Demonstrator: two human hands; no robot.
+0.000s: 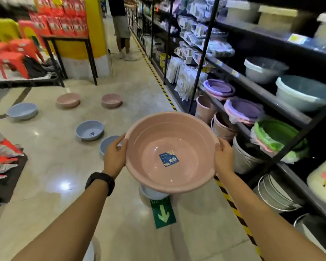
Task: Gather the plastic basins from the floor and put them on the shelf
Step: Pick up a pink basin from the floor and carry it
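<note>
I hold a pink plastic basin (169, 140) in front of me, above the floor, its blue label facing up. My left hand (115, 156) grips its left rim and my right hand (223, 157) grips its right rim. On the floor lie several more basins: a blue one (89, 129) ahead left, another blue one (107, 144) partly hidden behind my left hand, a blue one (22, 111) far left, two pink ones (68, 99) (111, 100) farther off, and a pale blue one (152, 193) under the held basin. The black shelf (290, 117) runs along my right.
The shelf holds stacked basins, lids and buckets. A yellow-black tape line (231, 202) and a green arrow sticker (163, 213) mark the floor. A person (121, 27) stands up the aisle. Red stools (13, 57), a black table (68, 44) and packaged goods are at the left.
</note>
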